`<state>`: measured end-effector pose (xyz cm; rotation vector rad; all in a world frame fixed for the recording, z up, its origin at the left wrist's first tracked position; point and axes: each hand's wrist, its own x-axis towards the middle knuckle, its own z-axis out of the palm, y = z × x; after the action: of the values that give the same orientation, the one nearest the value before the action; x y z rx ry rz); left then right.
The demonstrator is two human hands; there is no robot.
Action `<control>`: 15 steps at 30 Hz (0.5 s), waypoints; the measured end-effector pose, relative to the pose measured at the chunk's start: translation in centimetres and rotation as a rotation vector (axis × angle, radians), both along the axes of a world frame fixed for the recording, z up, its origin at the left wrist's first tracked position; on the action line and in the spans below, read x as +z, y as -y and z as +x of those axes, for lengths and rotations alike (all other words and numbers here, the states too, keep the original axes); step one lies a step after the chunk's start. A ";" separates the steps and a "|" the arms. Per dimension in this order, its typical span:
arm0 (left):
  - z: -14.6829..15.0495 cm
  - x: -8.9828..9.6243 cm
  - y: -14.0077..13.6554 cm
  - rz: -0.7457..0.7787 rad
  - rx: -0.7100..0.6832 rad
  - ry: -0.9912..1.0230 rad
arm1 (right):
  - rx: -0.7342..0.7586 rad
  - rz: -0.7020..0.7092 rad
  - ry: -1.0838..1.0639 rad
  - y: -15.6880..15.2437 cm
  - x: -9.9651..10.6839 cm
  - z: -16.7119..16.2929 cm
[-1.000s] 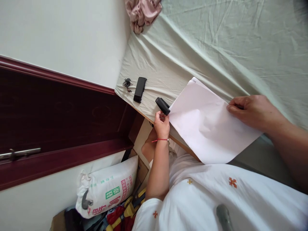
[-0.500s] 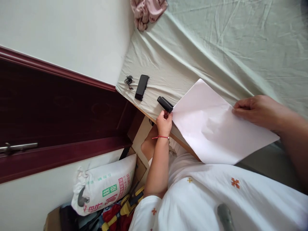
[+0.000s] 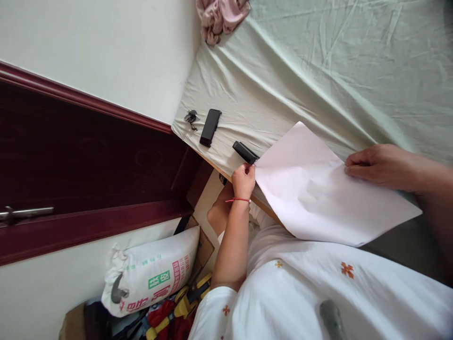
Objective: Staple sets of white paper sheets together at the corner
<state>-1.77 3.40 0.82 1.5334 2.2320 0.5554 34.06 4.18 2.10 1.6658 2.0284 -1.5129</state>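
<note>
A white sheet of paper (image 3: 318,198), perhaps more than one layer, slants across the bed's edge and my lap, creased in its middle. My left hand (image 3: 243,180), with a red string at the wrist, is closed in a pinch at the paper's left corner. Just above those fingers lies a black stapler (image 3: 245,152), its near end by that corner. My right hand (image 3: 378,165) holds the paper's upper right edge, thumb and fingers pressed together. The fingertips behind the paper are hidden.
On the light green bed sheet (image 3: 276,85) lie a black phone-like device (image 3: 210,127), a bunch of keys (image 3: 191,118) and a pink cloth (image 3: 222,19). A dark red door (image 3: 88,146) stands at left. Below it are a printed white sack (image 3: 155,274) and yellow-handled items (image 3: 182,307).
The paper and my right hand have shifted slightly right and down. My left fingers have curled tighter at the corner, and the stapler appears slightly farther right.
</note>
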 end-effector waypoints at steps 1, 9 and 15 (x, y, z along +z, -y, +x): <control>0.0 0.0 0.0 -0.007 -0.001 -0.005 | 0.005 -0.009 0.003 0.0 0.3 -0.1; -0.4 -0.9 0.4 0.093 0.005 0.099 | -0.138 -0.052 0.019 -0.3 1.4 -0.5; -1.0 -2.1 0.3 0.120 0.031 0.110 | -0.283 -0.016 -0.026 0.1 0.7 -0.1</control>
<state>-2.81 3.12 -1.26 1.4885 2.1776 0.7767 33.99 4.12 2.81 2.0070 1.8481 -1.6343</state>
